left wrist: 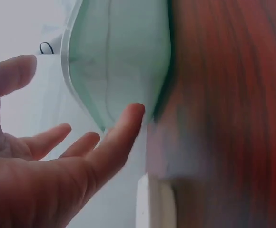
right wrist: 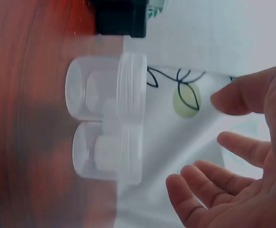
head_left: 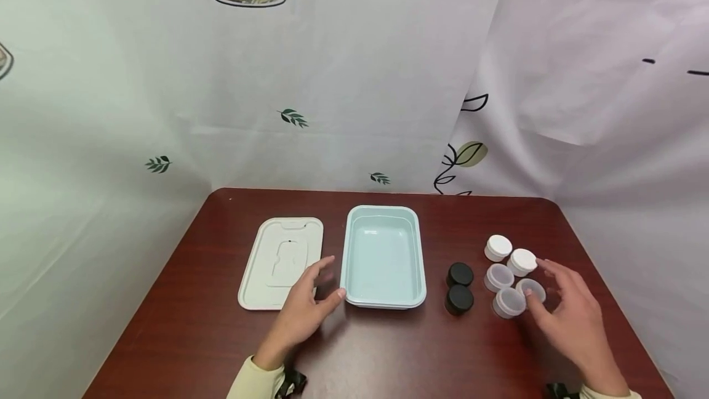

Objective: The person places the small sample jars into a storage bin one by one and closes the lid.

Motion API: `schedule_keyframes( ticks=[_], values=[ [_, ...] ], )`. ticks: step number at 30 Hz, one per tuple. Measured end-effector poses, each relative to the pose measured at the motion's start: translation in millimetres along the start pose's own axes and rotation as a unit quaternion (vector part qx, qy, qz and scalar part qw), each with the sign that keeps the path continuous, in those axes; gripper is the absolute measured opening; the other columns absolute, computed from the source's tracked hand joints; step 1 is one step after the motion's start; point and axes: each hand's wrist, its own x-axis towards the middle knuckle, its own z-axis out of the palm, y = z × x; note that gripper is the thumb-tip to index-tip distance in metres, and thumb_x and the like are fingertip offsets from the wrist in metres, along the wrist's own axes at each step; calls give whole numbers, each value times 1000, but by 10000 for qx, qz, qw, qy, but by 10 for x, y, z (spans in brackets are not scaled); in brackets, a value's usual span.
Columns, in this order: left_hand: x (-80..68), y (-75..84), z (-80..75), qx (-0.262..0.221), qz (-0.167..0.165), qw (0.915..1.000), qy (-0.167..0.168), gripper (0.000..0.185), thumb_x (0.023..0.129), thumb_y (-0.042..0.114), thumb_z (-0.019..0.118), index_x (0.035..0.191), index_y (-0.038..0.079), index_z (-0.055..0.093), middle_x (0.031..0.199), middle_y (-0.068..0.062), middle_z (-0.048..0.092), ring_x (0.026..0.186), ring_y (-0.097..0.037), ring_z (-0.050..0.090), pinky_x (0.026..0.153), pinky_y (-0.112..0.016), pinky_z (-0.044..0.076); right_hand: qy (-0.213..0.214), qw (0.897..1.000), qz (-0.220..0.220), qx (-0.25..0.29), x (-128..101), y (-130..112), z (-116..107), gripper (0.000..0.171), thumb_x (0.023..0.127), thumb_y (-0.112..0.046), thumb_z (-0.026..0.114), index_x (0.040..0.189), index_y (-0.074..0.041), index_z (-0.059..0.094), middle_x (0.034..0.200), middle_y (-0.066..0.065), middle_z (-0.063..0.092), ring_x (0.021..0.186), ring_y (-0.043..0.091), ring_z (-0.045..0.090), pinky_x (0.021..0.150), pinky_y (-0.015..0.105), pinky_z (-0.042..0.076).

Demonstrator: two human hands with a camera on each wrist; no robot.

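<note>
Clear jars (head_left: 509, 303): three, bunched on the right side of the table (head_left: 382, 356). Standing upright, long axis vertical, pointing lid-up. Shown sideways in the right wrist view, two side by side.
Right hand (head_left: 570, 313): wide grip, holding nothing. Spread around the right edge of the cluster, thumb over the rightmost clear one in the head view. Can't tell whether touching.
White jars (head_left: 522, 262): two, just behind the clear ones, also upright. Nearer one close to the right forefinger tip.
Black jars (head_left: 459, 300): two, between cluster and tray. Upright, one just behind the other.
Blue tray (head_left: 383, 257): mid-table, mouth facing up. Long axis running front to back, short side toward the person.
Left hand (head_left: 304, 310): wide grip, holding nothing. Thumb at the tray's near left corner, fingers spread. Can't tell whether touching.
White lid (head_left: 277, 263): flat, left of the tray, partly behind the left hand. Long axis front to back, far end angled slightly right.
Sleeves (head_left: 255, 380): pale yellow, at both wrists.
Backdrop cloth (head_left: 332, 66): white, leaf prints, hanging behind and beside the table.
</note>
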Motion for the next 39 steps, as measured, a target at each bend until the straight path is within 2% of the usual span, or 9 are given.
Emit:
schedule_keyframes(
  ticks=[3,8,14,16,21,29,32,36,39],
  values=[
    [-12,-7,31,-372,-187,9991,-42,68,96,25,79,156,13,49,162,-13,48,141,-44,55,102,-59,54,-174,9988,455,97,9,75,-23,61,81,-4,82,139,-3,63,128,23,63,93,-29,39,72,-2,37],
    [-5,-30,89,-1644,-683,9837,-244,68,98,16,76,158,14,45,168,-14,36,150,-49,41,96,-50,59,-530,9874,1387,544,-6,231,6,55,91,-11,79,143,-3,60,128,22,64,87,-25,47,69,3,42],
    [6,-65,153,-2630,-990,9585,-486,67,98,9,73,158,13,43,168,-17,35,149,-43,43,97,-53,58,-785,9581,2293,1526,-34,402,97,54,98,-18,76,146,-5,56,117,-25,61,100,-20,52,74,6,48],
    [7,-80,171,-2799,-998,9532,-556,67,99,8,72,159,13,41,167,-18,35,148,-41,45,97,-55,57,-840,9356,2569,2273,-51,444,128,53,98,-15,76,146,-7,55,113,-32,60,101,-17,57,76,8,50],
    [-1,-105,215,-2997,-952,9468,-682,70,99,8,70,161,11,37,168,-20,31,142,-35,52,97,-57,56,-807,8791,2802,3770,-117,518,192,53,94,2,75,141,-12,55,112,-26,66,100,-10,63,78,10,53],
    [-46,-117,283,-3268,-896,9373,-819,72,101,6,66,163,12,29,166,-24,26,133,-24,58,99,-57,54,-1005,8698,2740,3978,-203,549,224,54,94,4,74,141,-11,51,109,-23,66,99,-7,62,79,11,52],
    [-50,-125,307,-3378,-876,9334,-838,72,102,6,63,164,13,26,167,-25,23,131,-22,59,101,-58,53,-1137,8779,2773,3734,-204,548,220,55,96,-3,75,143,-8,49,109,-26,65,100,-8,60,80,10,51],
    [-45,-129,326,-3505,-913,9289,-777,72,102,5,63,163,14,27,167,-23,23,128,-20,60,102,-56,53,-1256,8989,2701,3213,-182,546,215,57,98,-12,75,147,-6,46,109,-31,62,101,-12,58,80,7,49],
    [-44,-131,333,-3564,-961,9264,-741,72,101,5,63,163,15,27,169,-20,23,127,-20,60,102,-55,53,-1197,8985,2698,3250,-166,545,199,56,99,-13,74,147,-7,46,109,-31,61,100,-13,58,80,7,49]
  ],
)
